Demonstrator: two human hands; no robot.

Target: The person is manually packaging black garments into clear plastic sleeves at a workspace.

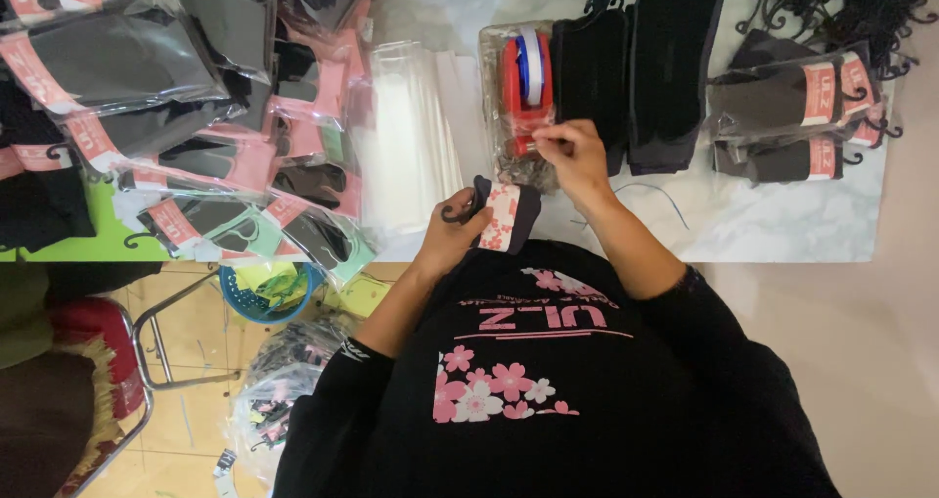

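Right hand [572, 151] reaches forward with its fingertips pinched together at the front of the red tape dispenser [526, 87]; whether a strip of tape sits between them is too small to tell. Left hand [452, 229] is clamped on a folded pair of dark socks [516, 216] wrapped in a pink flowered paper band, with a small black hook showing at the thumb side. The socks sit just beside the right wrist, close to the body.

Under both hands lies the pale marbled table [763, 224], the largest thing about. Far out to the left of the left hand spreads a big heap of bagged socks [186, 116] in clear plastic with pink labels, on a green surface. Between that heap and the left hand lies a stack of empty clear bags [411, 136]. Just past the right hand, to its right, two rows of dark socks on hooks [641, 67] lie flat, and further right a few more bagged pairs [792, 107] rest near the table's edge. Below the left forearm, down on the floor, stands a small blue basket [259, 297].
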